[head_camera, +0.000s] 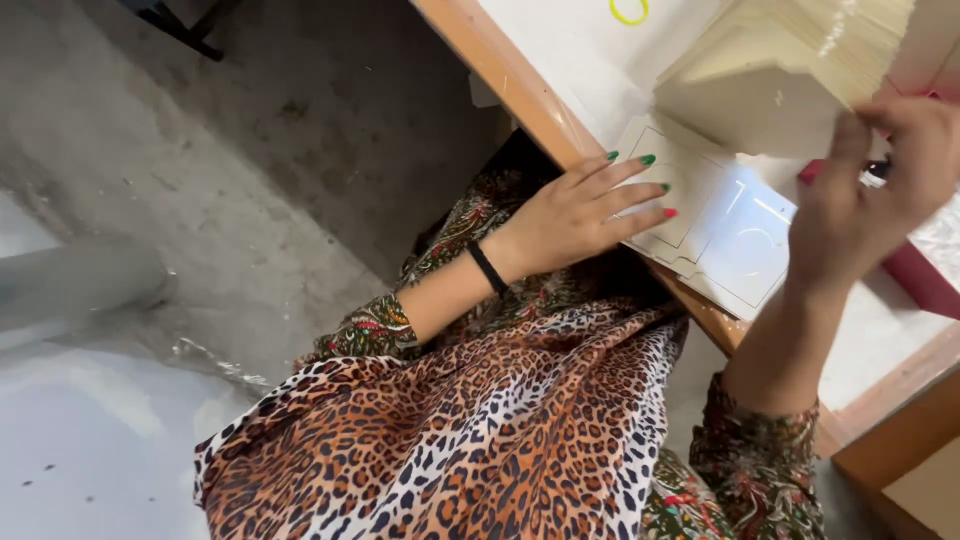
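The left hand (575, 215) lies flat and spread on a white die-cut card sheet (720, 235) at the desk (520, 90) edge; firm pressure there would stop it sliding. The right hand (880, 190), blurred, pinches the cream card stack (770, 70) just above; separating 1 sheet cleanly calls for a fingertip grip.

The left hand (585, 210) lies flat, fingers spread forward (palm down); the right hand (880, 175) is raised beside it, fingers curled into a grip.
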